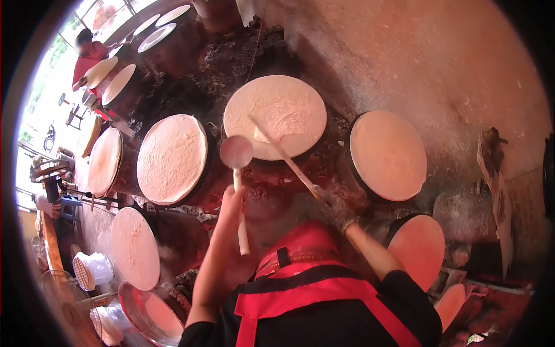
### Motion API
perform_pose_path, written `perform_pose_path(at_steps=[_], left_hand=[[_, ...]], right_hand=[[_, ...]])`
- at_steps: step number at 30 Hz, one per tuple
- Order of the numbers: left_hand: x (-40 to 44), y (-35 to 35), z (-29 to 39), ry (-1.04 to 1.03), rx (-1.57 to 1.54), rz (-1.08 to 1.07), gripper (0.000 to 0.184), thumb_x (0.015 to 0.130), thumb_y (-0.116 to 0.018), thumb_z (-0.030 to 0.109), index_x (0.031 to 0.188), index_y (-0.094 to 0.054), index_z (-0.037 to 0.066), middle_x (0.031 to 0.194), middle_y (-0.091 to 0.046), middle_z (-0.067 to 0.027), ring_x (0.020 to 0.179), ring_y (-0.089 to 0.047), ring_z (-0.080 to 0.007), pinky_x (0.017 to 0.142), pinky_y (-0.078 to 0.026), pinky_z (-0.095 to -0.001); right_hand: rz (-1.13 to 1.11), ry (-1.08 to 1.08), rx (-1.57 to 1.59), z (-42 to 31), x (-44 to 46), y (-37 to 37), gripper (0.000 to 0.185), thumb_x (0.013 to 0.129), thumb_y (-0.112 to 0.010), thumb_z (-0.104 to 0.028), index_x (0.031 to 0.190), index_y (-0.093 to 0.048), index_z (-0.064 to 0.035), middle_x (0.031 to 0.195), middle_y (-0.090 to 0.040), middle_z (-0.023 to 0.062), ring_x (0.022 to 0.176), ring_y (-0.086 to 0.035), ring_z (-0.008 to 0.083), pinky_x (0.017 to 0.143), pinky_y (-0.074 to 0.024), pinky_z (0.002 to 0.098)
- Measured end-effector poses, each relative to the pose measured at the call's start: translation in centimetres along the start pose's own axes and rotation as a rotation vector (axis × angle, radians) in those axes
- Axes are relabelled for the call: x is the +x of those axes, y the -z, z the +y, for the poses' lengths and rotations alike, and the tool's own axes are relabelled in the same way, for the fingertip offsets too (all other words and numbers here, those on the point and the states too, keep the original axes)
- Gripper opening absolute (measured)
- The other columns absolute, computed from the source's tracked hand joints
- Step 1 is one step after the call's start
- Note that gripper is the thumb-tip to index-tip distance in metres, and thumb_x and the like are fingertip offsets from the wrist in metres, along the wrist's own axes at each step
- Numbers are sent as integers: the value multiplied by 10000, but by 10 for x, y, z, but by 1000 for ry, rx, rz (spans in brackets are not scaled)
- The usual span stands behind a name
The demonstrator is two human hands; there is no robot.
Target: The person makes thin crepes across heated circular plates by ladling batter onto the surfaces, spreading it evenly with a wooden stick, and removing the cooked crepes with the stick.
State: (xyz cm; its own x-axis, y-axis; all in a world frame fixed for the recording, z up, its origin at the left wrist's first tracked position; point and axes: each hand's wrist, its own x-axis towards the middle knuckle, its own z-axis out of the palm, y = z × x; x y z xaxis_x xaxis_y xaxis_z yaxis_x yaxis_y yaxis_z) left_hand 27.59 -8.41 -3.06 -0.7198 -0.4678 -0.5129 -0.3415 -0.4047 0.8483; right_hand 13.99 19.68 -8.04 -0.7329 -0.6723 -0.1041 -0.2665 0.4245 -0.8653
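My left hand point(233, 201) is wrapped round the pale handle of a ladle point(236, 152), whose round bowl points away from me beside the near left rim of the middle griddle. In my right hand point(336, 209), which looks gloved, is a long wooden spreader point(287, 160). Its far end lies on the pale batter point(283, 110) that covers the round middle griddle. Curved spreading marks show in the batter's right half. Shadow hides part of the right hand's fingers.
Batter-covered griddles stand close by on the left point(172, 159) and right point(388, 156), with several more around. A metal basin of batter point(151, 312) is at lower left. Another person in red point(89, 58) works at far upper left. A wall point(428, 63) rises behind.
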Motion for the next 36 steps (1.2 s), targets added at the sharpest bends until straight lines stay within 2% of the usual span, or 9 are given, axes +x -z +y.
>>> perform_pose_path(at_steps=[6,10,14,15,21,24,26,27,36], left_hand=[[112,-34,-8,-91,301,195,94,798,-468,64,769,-425,-15,579,-473,-67,443,-487,-175,369,-410,-324],[99,-93,6,72,-31,254,64,767,-441,0,789,-428,-59,586,-463,-125,465,-500,-208,365,-429,-328],[128,-51,-2,159,-666,-268,85,798,-453,1,726,-432,-39,570,-438,-41,418,-418,-117,376,-368,-228],[101,-35,40,723,-1266,-443,76,854,-429,18,800,-427,-35,581,-395,-4,421,-381,-78,358,-332,-196],[6,2,89,321,-896,-482,98,898,-433,76,943,-403,-6,648,-371,3,447,-315,-31,313,-258,-144],[-7,23,86,461,-927,-342,98,901,-420,77,947,-410,-9,662,-376,1,447,-313,-29,317,-260,-140],[-18,48,60,498,-1017,-353,109,902,-410,80,954,-423,-15,680,-388,-1,452,-322,-26,319,-267,-140],[-29,59,47,505,-1046,-338,112,900,-412,80,957,-427,-15,686,-393,-2,456,-327,-24,322,-268,-139],[-160,146,-86,372,-1335,132,80,880,-443,38,827,-391,8,630,-340,12,434,-283,-29,318,-244,-146]], right_hand=[[357,-108,-53,25,11,-46,451,787,-564,-203,1234,-506,-195,925,-609,168,787,-587,307,721,-445,369],[127,-267,357,-21,17,-53,404,795,-580,-217,1197,-543,-197,755,-585,94,642,-537,224,598,-419,338],[-233,-474,1124,4,29,-72,341,809,-600,-237,1147,-584,-188,637,-519,7,549,-448,66,470,-364,230],[-157,-226,1215,-20,29,-57,286,824,-596,-190,1106,-596,-143,672,-519,-28,568,-424,27,462,-321,157],[348,-30,730,62,97,-39,347,864,-510,-249,1172,-548,-92,807,-622,45,680,-565,171,601,-440,280],[277,8,-81,76,53,-76,430,829,-519,-360,1180,-532,-111,903,-605,169,834,-574,317,690,-455,375],[-23,-246,-421,-53,10,-64,429,825,-526,-348,1212,-504,-164,909,-589,231,867,-566,397,716,-451,429],[68,102,-235,-41,0,-84,448,819,-554,-309,1244,-474,-193,893,-586,238,863,-563,401,693,-461,431],[-13,156,-252,-139,23,-158,535,791,-572,-251,1282,-402,-119,912,-603,202,814,-584,379,660,-472,433]])
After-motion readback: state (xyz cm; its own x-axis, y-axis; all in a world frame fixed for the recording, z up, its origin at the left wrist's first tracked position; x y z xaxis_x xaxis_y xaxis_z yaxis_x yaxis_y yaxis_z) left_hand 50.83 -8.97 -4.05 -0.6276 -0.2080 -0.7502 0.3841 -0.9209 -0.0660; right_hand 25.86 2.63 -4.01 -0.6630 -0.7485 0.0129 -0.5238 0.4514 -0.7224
